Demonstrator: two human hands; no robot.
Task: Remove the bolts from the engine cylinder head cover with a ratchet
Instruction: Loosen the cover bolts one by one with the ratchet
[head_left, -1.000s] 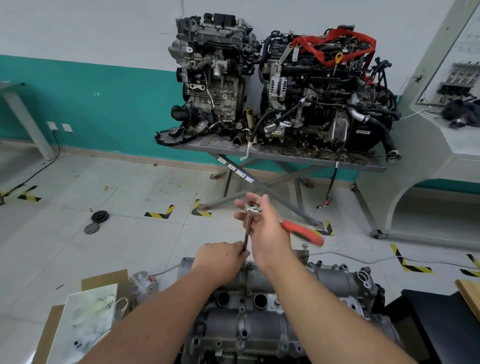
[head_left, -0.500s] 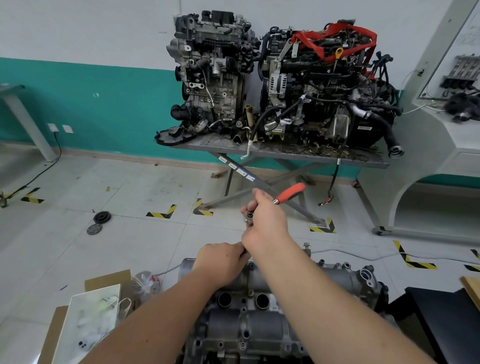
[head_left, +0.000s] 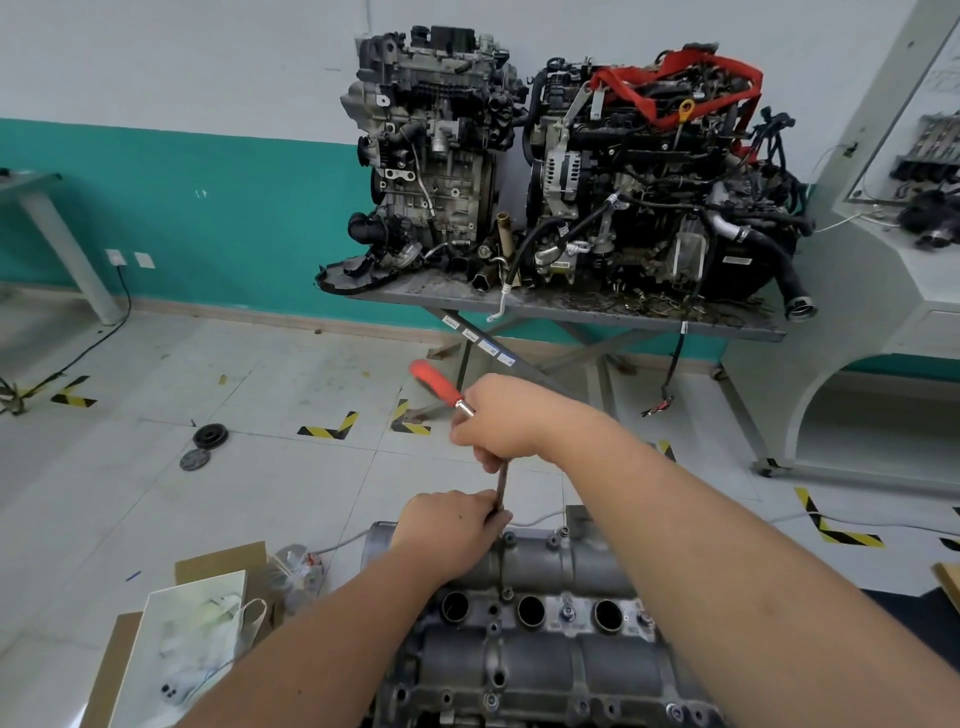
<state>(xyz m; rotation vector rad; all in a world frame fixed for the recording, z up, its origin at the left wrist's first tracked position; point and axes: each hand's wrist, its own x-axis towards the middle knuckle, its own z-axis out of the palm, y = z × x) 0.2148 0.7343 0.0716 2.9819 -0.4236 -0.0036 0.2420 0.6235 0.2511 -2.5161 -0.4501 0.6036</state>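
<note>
Both hands grip the tool: right hand (head_left: 498, 415) wraps the ratchet (head_left: 441, 387), red handle pointing to 10 o'clock; left hand (head_left: 447, 525) pinches its extension bar (head_left: 502, 480) above the cylinder head cover (head_left: 545, 639) at 6 o'clock.

Both hands (head_left: 498, 421) on ratchet (head_left: 436, 383)

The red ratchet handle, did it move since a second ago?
Yes. The red ratchet handle swung from pointing right to pointing left, judged against the grey metal engine table behind it.
</note>
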